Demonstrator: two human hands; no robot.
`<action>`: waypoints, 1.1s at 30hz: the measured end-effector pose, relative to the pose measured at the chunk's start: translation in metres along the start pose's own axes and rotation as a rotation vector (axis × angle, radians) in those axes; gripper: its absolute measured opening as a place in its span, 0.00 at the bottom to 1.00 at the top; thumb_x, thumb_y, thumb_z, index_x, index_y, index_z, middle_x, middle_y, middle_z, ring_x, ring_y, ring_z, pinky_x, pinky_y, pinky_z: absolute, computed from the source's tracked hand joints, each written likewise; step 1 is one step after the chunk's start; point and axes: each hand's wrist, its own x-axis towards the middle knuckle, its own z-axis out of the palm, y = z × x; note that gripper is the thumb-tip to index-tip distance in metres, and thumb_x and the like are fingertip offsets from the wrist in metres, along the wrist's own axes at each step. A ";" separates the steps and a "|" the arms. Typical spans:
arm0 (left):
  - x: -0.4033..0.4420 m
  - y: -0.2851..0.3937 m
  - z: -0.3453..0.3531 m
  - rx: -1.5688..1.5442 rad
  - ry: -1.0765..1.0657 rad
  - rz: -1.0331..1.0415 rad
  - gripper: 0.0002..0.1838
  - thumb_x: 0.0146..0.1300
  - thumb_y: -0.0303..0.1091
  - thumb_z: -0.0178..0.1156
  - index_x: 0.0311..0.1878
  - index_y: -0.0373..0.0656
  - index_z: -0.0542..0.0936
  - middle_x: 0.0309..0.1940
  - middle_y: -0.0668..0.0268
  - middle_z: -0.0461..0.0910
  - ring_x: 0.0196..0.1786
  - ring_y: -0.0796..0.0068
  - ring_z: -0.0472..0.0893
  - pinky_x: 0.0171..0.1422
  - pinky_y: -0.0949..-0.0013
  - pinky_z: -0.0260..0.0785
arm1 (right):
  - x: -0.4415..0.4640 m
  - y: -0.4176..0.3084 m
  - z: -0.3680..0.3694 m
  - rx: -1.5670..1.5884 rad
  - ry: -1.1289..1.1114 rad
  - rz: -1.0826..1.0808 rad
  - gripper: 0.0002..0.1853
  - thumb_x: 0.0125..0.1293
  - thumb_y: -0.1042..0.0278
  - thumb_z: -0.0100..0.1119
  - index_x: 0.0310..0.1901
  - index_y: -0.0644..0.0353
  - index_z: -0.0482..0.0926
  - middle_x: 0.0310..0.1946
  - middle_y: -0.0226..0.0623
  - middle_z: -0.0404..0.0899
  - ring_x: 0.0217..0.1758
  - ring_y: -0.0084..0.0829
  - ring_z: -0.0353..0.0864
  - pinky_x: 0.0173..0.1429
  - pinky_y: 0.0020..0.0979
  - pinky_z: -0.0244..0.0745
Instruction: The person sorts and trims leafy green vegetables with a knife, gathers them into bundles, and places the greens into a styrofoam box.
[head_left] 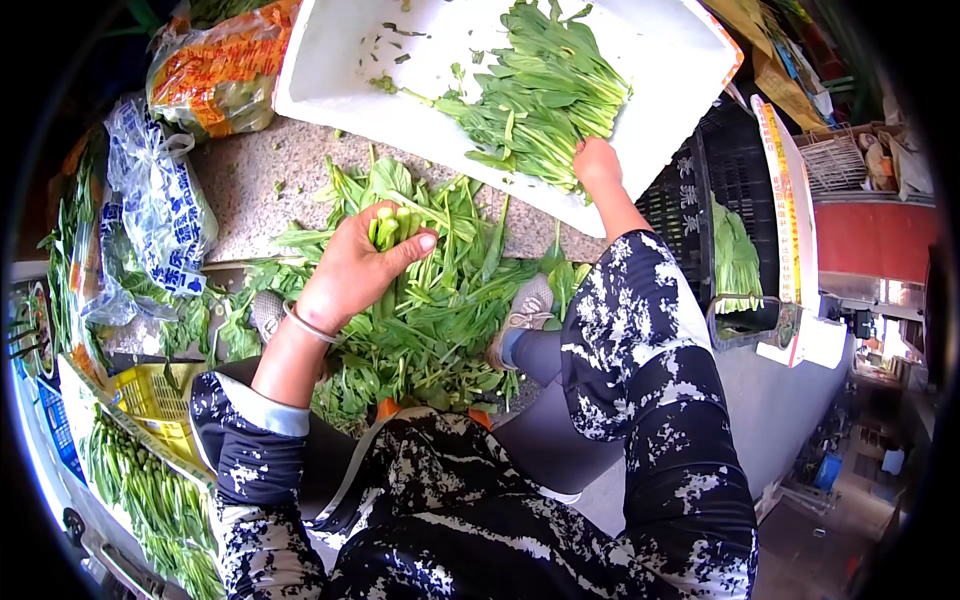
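My left hand (355, 262) is closed around a few thick green vegetable stems (396, 228), with their cut ends showing above the fingers. Below it spreads a heap of loose leafy greens (425, 310) between my feet. In the white foam box (665, 60) lies a pile of leafy greens (545, 90), stems toward the right. My right hand (598, 165) reaches over the box's near edge, its fingers closed on the lower stems of this pile. The fingertips are partly hidden among the greens.
An orange-printed bag (225, 75) and a blue-printed plastic bag (160, 205) stand at the left. A black crate (745, 165) with more greens is at the right. Lower left are a yellow basket (165, 395) and bundled long green vegetables (145, 495).
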 end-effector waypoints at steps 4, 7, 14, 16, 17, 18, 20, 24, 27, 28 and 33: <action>0.000 0.011 -0.001 -0.023 0.034 -0.046 0.12 0.53 0.34 0.66 0.33 0.41 0.73 0.24 0.75 0.74 0.28 0.86 0.71 0.34 0.78 0.66 | -0.012 0.000 -0.009 -0.073 -0.029 -0.075 0.13 0.60 0.61 0.53 0.41 0.59 0.77 0.39 0.46 0.79 0.45 0.45 0.78 0.47 0.41 0.72; -0.002 0.011 0.003 0.031 0.099 0.040 0.11 0.52 0.32 0.67 0.31 0.41 0.73 0.22 0.75 0.73 0.25 0.87 0.68 0.30 0.79 0.64 | -0.019 -0.001 -0.013 -0.024 -0.009 -0.035 0.13 0.58 0.61 0.55 0.40 0.59 0.78 0.39 0.45 0.79 0.45 0.44 0.78 0.47 0.41 0.72; -0.004 0.003 0.002 0.073 0.166 0.101 0.07 0.53 0.29 0.65 0.33 0.40 0.77 0.21 0.73 0.75 0.22 0.85 0.72 0.28 0.77 0.67 | -0.020 -0.001 -0.026 0.165 0.205 -0.107 0.09 0.55 0.62 0.56 0.35 0.57 0.80 0.31 0.45 0.80 0.36 0.44 0.80 0.41 0.38 0.74; -0.005 0.000 0.003 0.175 0.223 0.216 0.05 0.53 0.29 0.64 0.30 0.39 0.79 0.23 0.69 0.79 0.23 0.82 0.75 0.31 0.74 0.69 | -0.015 0.004 -0.041 0.400 0.215 -0.187 0.10 0.53 0.63 0.58 0.33 0.58 0.81 0.25 0.41 0.80 0.29 0.36 0.80 0.36 0.33 0.72; -0.005 -0.001 0.003 0.172 0.224 0.218 0.05 0.53 0.29 0.64 0.30 0.39 0.79 0.23 0.69 0.79 0.23 0.82 0.75 0.31 0.74 0.69 | -0.015 0.009 -0.048 0.658 0.073 -0.085 0.12 0.53 0.62 0.61 0.34 0.61 0.81 0.24 0.35 0.80 0.25 0.26 0.77 0.34 0.27 0.71; -0.005 -0.001 0.002 0.324 0.252 0.225 0.05 0.53 0.30 0.64 0.31 0.39 0.79 0.24 0.66 0.80 0.24 0.79 0.76 0.32 0.74 0.70 | -0.036 -0.003 -0.075 0.688 -0.015 -0.018 0.11 0.53 0.64 0.62 0.35 0.62 0.81 0.24 0.33 0.80 0.25 0.22 0.75 0.34 0.25 0.70; -0.009 0.008 0.002 0.515 0.273 0.248 0.07 0.51 0.31 0.64 0.32 0.40 0.79 0.27 0.61 0.80 0.28 0.71 0.80 0.35 0.72 0.71 | -0.077 -0.016 -0.100 0.715 -0.105 0.050 0.11 0.53 0.65 0.63 0.35 0.63 0.80 0.24 0.31 0.79 0.25 0.19 0.73 0.33 0.22 0.70; -0.011 0.011 0.008 0.515 0.233 0.363 0.08 0.51 0.33 0.65 0.33 0.42 0.80 0.28 0.61 0.79 0.31 0.65 0.80 0.38 0.68 0.72 | -0.144 -0.030 -0.108 0.640 -0.036 -0.296 0.10 0.53 0.71 0.65 0.36 0.65 0.80 0.26 0.30 0.79 0.28 0.17 0.73 0.34 0.20 0.70; -0.012 0.011 0.016 0.577 0.173 0.434 0.09 0.50 0.34 0.65 0.34 0.43 0.80 0.30 0.61 0.79 0.33 0.63 0.80 0.39 0.67 0.71 | -0.156 -0.036 -0.099 0.553 -0.023 -0.319 0.09 0.52 0.73 0.64 0.36 0.66 0.79 0.27 0.32 0.80 0.29 0.18 0.75 0.35 0.21 0.71; -0.011 0.009 0.018 0.581 0.151 0.421 0.10 0.50 0.35 0.66 0.36 0.44 0.81 0.30 0.61 0.79 0.34 0.62 0.80 0.41 0.66 0.71 | -0.150 -0.035 -0.096 0.519 -0.060 -0.314 0.09 0.52 0.73 0.64 0.35 0.67 0.79 0.27 0.33 0.80 0.30 0.18 0.76 0.36 0.21 0.72; -0.008 0.008 0.028 0.563 0.211 0.539 0.12 0.50 0.36 0.66 0.38 0.44 0.81 0.35 0.60 0.80 0.36 0.63 0.80 0.42 0.65 0.71 | -0.179 -0.060 -0.102 0.692 -0.385 -0.447 0.07 0.53 0.74 0.64 0.33 0.67 0.79 0.28 0.33 0.80 0.31 0.18 0.77 0.39 0.21 0.73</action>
